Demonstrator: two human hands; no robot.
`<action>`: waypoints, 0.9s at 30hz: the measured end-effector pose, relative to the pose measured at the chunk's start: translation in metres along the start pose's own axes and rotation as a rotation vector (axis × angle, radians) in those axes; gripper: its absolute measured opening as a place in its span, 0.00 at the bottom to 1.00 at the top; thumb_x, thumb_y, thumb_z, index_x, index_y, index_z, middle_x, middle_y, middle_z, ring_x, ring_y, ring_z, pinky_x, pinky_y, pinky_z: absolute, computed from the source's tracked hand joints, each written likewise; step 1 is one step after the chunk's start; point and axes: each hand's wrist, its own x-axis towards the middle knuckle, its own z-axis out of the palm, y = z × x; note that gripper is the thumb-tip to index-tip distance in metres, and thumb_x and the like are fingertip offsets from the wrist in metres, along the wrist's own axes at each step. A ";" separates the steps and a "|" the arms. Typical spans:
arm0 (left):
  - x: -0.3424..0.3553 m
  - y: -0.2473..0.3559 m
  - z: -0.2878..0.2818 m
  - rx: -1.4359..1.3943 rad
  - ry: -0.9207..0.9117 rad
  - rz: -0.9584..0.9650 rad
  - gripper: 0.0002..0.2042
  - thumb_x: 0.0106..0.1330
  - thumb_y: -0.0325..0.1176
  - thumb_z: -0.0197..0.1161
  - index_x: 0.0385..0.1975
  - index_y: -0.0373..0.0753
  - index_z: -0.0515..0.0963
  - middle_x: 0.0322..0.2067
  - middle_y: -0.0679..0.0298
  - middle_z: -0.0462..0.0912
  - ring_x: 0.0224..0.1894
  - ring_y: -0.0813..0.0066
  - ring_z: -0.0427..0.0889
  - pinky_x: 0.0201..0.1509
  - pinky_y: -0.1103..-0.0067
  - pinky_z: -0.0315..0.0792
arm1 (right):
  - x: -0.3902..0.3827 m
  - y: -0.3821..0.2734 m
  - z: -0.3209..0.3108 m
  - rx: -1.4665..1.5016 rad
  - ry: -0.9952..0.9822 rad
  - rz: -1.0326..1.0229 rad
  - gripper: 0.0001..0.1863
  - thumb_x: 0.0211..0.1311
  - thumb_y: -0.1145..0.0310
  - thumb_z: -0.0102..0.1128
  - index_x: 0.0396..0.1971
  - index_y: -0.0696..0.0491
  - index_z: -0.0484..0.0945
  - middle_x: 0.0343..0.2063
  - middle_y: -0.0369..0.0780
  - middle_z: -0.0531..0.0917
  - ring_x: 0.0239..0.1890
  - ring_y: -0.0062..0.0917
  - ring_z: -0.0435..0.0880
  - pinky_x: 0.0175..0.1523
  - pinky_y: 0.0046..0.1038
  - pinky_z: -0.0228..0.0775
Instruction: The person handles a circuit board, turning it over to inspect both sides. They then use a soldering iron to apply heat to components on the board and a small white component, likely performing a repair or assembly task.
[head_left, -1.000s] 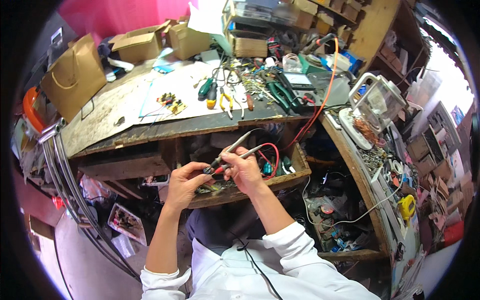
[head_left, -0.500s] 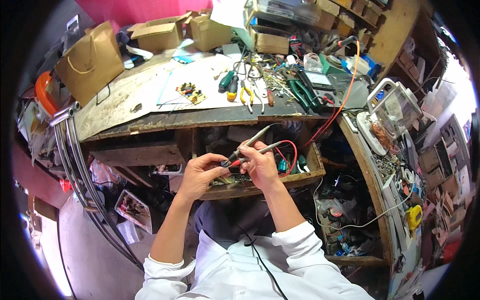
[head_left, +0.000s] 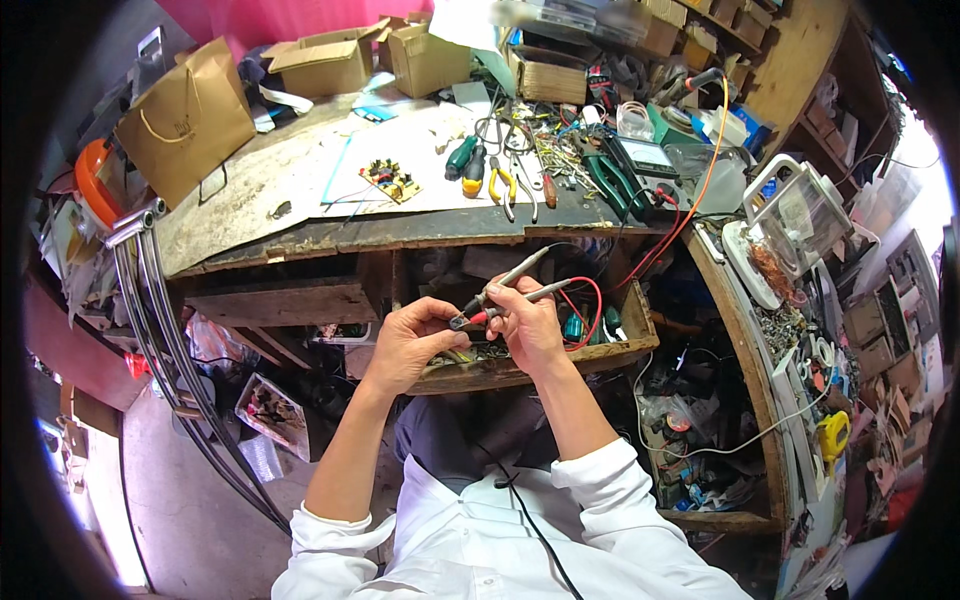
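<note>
Between the fingertips of my left hand (head_left: 408, 345) is a small dark round part (head_left: 458, 323), too small to name. My right hand (head_left: 530, 328) is closed around two test probes, a black one (head_left: 522, 268) and a red-tipped one (head_left: 545, 291), held crossed like chopsticks. Their tips point left and meet the small part; exact contact is hard to make out. A red lead (head_left: 600, 300) loops from the red probe. Both hands hover over an open wooden drawer (head_left: 590, 362) that contains green-handled tools. On the bench, a multimeter (head_left: 643, 157) has a red lead plugged in.
A circuit board (head_left: 392, 183) lies on white paper on the bench. To its right are screwdrivers (head_left: 474, 170), yellow-handled pliers (head_left: 502, 182) and green-handled pliers (head_left: 606, 178). Cardboard boxes (head_left: 320, 70) and a paper bag (head_left: 185, 125) stand behind. A metal tube frame (head_left: 160, 300) rises at left.
The whole view has shifted slightly to the right. Both hands keep nearly the same pose, with the probe tips still at the small part.
</note>
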 end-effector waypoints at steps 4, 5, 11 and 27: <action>0.001 0.002 0.003 0.042 -0.010 -0.013 0.10 0.59 0.17 0.66 0.40 0.32 0.77 0.34 0.62 0.84 0.36 0.75 0.86 0.43 0.79 0.81 | 0.000 -0.002 -0.002 -0.010 0.003 -0.005 0.06 0.61 0.72 0.63 0.35 0.57 0.77 0.25 0.38 0.82 0.18 0.17 0.79 0.22 0.20 0.76; 0.000 0.003 0.002 0.070 0.003 -0.018 0.10 0.59 0.17 0.66 0.40 0.31 0.77 0.34 0.62 0.84 0.36 0.75 0.86 0.43 0.79 0.81 | 0.000 0.001 -0.001 -0.001 0.006 -0.002 0.06 0.61 0.72 0.63 0.35 0.57 0.78 0.25 0.38 0.82 0.18 0.17 0.79 0.22 0.20 0.76; 0.001 -0.001 0.002 0.029 0.018 0.015 0.11 0.57 0.17 0.67 0.39 0.32 0.77 0.32 0.61 0.84 0.33 0.75 0.85 0.40 0.80 0.81 | 0.000 0.000 0.000 0.048 -0.010 -0.003 0.05 0.62 0.73 0.63 0.35 0.58 0.78 0.27 0.39 0.83 0.19 0.18 0.81 0.23 0.20 0.76; -0.001 0.002 0.005 0.035 0.036 0.004 0.10 0.55 0.15 0.66 0.37 0.32 0.77 0.32 0.61 0.83 0.32 0.75 0.85 0.40 0.77 0.83 | -0.002 -0.001 -0.001 0.046 -0.036 0.000 0.06 0.61 0.71 0.66 0.33 0.57 0.79 0.27 0.38 0.83 0.19 0.19 0.80 0.23 0.21 0.76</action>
